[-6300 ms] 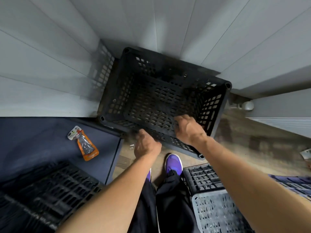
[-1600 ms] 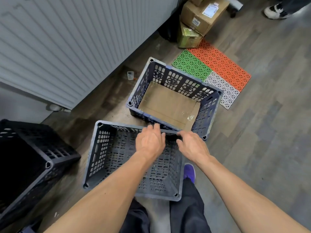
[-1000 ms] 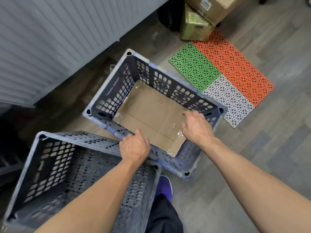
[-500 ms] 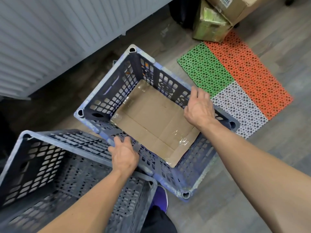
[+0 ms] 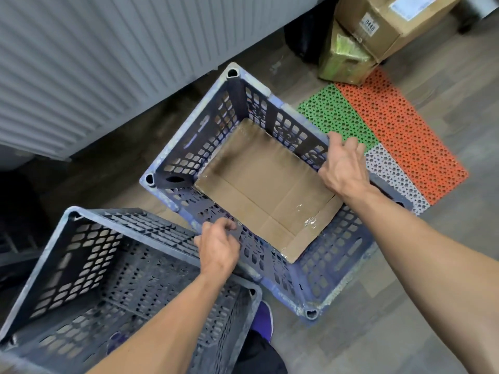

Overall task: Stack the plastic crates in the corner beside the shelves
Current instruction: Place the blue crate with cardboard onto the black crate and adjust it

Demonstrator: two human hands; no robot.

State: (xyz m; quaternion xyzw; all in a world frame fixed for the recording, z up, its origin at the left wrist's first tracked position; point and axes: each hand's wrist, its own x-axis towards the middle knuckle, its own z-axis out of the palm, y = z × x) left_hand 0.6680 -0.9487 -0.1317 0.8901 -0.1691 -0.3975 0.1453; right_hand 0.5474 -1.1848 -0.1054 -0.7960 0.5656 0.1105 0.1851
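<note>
The blue crate (image 5: 270, 184) sits on the floor (image 5: 405, 306) by the ribbed wall (image 5: 108, 63), just beside the grey crate (image 5: 108, 279), with a loose cardboard sheet (image 5: 267, 184) lying in its bottom. It's gripped on opposite long rims: left hand (image 5: 218, 245) curled over the near one, right hand (image 5: 344, 164) on the far one, fingers partly spread. Probably best if it's lifted level so the cardboard isn't tipped out, and the right grip tightened first.
</note>
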